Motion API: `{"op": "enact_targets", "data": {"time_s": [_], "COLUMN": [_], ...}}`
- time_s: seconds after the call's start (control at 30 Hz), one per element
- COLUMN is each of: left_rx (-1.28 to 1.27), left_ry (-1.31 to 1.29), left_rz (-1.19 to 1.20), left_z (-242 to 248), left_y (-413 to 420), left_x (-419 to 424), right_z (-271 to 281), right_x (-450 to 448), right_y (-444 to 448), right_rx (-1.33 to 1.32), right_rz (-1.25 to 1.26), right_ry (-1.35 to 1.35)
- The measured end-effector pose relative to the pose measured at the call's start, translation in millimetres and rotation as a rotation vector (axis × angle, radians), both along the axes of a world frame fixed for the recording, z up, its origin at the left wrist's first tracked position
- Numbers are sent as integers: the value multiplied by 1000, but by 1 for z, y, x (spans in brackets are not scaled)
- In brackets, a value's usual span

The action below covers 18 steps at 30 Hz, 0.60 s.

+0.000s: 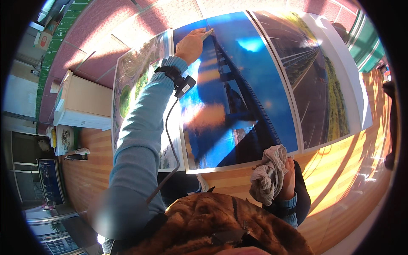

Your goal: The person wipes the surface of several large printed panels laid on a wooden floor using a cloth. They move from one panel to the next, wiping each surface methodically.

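My left hand (pixel 190 46) reaches to the upper part of a glossy picture panel (pixel 271 95), which shows a dark bridge tower against blue. Between its fingertips is a small pale thing (pixel 207 33), perhaps cloth, resting against the panel's surface. A black strap with a small device (pixel 185 86) and cable circles that wrist. Low on the right, my right hand (pixel 289 180) holds a crumpled grey rag (pixel 270 175) just below the panel's bottom edge. The rag hides part of that hand. Strong sunlight and reflections cover much of the panel.
A panel with a garden picture (pixel 126 98) adjoins on the left, partly behind my arm. Another with a road picture (pixel 315 95) adjoins on the right. A pale cabinet (pixel 86 95), a patterned ceramic pot (pixel 65 138) and wood-patterned flooring (pixel 322 178) are nearby.
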<state>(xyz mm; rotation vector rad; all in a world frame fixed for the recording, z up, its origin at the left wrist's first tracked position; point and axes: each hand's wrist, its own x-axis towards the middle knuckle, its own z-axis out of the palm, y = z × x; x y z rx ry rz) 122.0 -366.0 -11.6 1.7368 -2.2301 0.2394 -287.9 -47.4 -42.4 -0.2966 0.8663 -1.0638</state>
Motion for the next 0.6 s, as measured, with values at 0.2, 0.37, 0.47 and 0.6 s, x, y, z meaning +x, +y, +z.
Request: {"op": "enact_targets", "data": {"time_s": [0.2,0.37,0.47,0.6], "left_rx": [-184,-88,-110,10], "left_ry": [293,218,276,361], "left_rz": [150,162,154,72], "left_z": [5,-44,-49,-40], "left_y": [-24,-46,-52,-46], "left_x": [86,88,88,77], "right_z": [-9,-7,-4,-5], "right_x": [-5,-10,-8,-4], "right_y": [7,3,1,1], "right_rx": [-403,-564,-79,-133], "right_rz": [132,273,35,20], "right_ry": [745,1015,132,301]}}
